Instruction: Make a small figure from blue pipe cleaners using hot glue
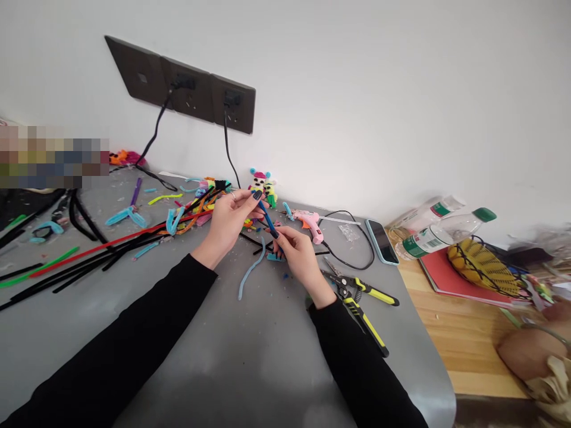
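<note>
A blue strip (268,220) slants above the worktop (250,362), from upper left to lower right. Fingers of the left hand (229,221) pinch its upper end; those of the right hand (300,254) grip its lower end.

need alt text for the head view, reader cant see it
A person's left hand and right hand hold a slender blue piece between them above a gray table. Around them lie colorful fuzzy stems, a pink glue gun, yellow-and-black pliers and a phone; two small figures sit near the wall.
</note>
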{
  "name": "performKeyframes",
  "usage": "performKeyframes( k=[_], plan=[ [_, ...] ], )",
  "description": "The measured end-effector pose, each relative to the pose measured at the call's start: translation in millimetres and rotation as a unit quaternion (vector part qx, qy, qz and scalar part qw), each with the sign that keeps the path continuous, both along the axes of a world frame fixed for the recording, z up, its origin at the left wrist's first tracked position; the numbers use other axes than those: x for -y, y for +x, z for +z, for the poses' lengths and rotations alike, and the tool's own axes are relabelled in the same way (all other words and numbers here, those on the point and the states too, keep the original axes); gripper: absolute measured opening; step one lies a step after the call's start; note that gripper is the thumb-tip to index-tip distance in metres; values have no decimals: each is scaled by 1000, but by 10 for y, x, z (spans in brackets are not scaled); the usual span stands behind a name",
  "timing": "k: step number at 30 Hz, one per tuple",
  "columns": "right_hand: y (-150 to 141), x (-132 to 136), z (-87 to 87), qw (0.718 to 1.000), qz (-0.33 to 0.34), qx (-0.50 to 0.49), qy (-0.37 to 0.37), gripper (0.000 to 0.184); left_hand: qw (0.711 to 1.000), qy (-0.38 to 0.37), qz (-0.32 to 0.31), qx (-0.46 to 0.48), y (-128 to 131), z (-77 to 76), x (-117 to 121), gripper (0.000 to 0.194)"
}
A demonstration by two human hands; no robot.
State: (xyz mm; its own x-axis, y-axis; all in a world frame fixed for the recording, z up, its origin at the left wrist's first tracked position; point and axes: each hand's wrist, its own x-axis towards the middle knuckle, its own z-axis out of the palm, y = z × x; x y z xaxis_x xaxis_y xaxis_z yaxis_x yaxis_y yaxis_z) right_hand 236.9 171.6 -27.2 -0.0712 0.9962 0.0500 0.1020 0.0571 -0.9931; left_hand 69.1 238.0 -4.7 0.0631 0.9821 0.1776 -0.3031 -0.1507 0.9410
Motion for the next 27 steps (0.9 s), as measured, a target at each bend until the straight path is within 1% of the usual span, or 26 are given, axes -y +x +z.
performKeyframes(
  k=[4, 8, 10, 14, 20, 24, 27],
  plan=[
    [43, -14, 18, 1000, 8, -13, -1, 52, 998, -42, -49, 23, 6, 27, 8, 57],
    [65, -35, 24, 999, 16, -38, 1, 54, 992, -46, -118, -4, 11, 61, 0, 50],
    [56, -43, 17, 999, 22, -42, 1, 55, 990, -47, -134, -11, 23, 64, 1, 48],
    [25, -46, -7, 998, 34, -56, 11, 55, 992, -22, -119, -32, 43, 43, 28, 48],
    [7, -54, -12, 999, 26, -34, 18, 52, 986, 44, -71, -141, 61, 37, 88, 51],
    [4, -51, -9, 999, 6, -27, 21, 49, 987, 47, -38, -150, 86, 48, 112, 53],
    [7, -44, -5, 1000, -5, -21, 20, 48, 987, 41, -35, -149, 91, 44, 124, 55]
  ],
)
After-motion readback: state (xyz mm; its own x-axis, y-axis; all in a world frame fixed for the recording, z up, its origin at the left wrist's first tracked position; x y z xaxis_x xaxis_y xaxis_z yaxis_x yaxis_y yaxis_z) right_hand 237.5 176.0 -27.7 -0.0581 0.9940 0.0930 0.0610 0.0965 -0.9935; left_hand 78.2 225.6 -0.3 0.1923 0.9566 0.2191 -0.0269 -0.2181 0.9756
